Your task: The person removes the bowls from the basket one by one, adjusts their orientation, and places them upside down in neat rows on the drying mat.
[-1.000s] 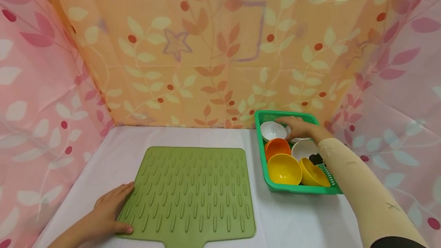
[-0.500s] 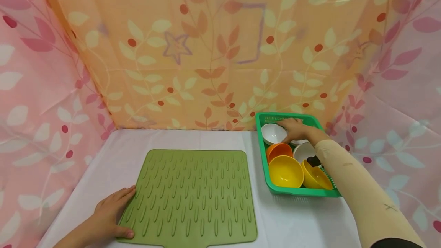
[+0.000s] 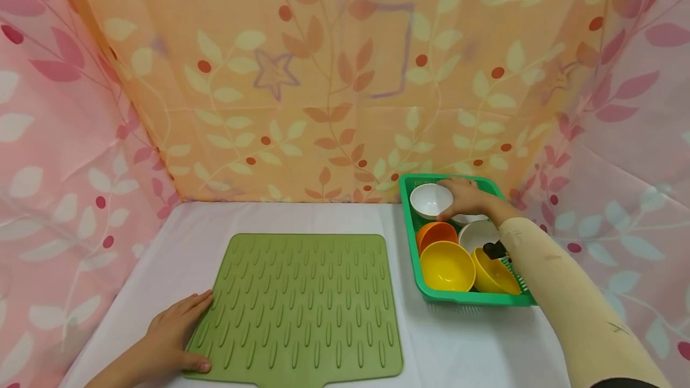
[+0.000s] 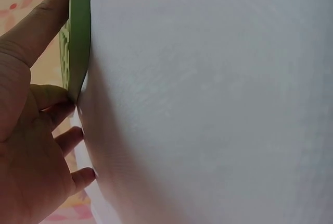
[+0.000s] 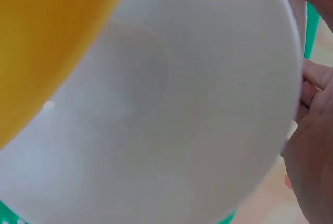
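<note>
So the white bowl (image 3: 431, 200) in the far left corner of the green basket (image 3: 469, 299) just moved — it sits a bit higher and tips toward us more than half a second ago, when it was nestled lower. Right hand (image 3: 468, 197) has it by the right side of the rim, thumb on the near side, fingers round the far side, so I'd call it properly gripped and starting to lift, though it's still within the basket walls. The orange bowl (image 3: 438, 236) and yellow bowl (image 3: 447, 266) nearer us look unmoved. Left hand (image 3: 172, 334) hasn't budged either: fingers loosely extended, resting against the left edge of the green mat (image 3: 302, 304) — flat on the table (image 3: 302, 216), left of the basket.
</note>
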Demonstrator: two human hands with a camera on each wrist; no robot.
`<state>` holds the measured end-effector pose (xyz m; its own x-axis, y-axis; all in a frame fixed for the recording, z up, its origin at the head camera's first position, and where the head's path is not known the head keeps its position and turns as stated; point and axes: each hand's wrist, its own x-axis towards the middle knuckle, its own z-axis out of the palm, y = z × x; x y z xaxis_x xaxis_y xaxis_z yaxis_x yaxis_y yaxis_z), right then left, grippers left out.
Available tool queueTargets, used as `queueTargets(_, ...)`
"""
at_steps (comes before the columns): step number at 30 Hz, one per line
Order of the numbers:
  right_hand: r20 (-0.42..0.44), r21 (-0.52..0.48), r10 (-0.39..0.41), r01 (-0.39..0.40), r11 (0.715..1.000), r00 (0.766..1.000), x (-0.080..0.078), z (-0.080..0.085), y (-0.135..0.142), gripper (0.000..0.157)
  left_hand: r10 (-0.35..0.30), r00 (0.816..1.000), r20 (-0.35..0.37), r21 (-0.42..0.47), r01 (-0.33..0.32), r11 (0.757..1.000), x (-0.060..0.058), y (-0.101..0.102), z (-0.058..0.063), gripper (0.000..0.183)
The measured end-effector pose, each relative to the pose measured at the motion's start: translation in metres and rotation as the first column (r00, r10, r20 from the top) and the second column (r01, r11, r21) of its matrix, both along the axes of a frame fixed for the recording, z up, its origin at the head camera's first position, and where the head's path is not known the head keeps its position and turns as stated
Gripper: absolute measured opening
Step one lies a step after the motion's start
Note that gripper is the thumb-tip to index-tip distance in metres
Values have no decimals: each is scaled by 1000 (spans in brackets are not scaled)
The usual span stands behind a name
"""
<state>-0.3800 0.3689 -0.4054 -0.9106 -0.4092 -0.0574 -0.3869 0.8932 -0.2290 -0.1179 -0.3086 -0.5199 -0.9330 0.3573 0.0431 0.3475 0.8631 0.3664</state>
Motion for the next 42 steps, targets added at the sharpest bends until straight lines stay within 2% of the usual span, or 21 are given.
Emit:
queueTargets(4,-30,-58,-17,15,998,999,11,9,2,108,1,1000,-18,4,-1,1000,1,0,0,130)
queueTargets(11,-76,-105,-41,33,994,996,30,23,4,106,-13,999,-36,-2,13,1000,2,2,3,129)
queueTargets(16,-74,-179,-69,55,982,995,45,38,2,104,-15,999,-40,11,15,1000,1,2,4,129)
queueTargets(22,-60,-236,-91,74,969,994,65,54,-5,104,-22,999,-43,0,22,1000,2,1,2,129)
queueTargets(30,-96,-275,-105,76,958,990,97,71,-24,105,-32,999,-42,-1,32,999,3,0,2,128)
queueTargets(37,-111,-334,-91,49,941,990,121,74,-42,98,-40,998,-54,-9,40,999,2,-1,3,128)
queueTargets(42,-70,-373,-87,55,926,994,139,71,-53,102,-48,997,-65,-23,46,999,1,-1,4,128)
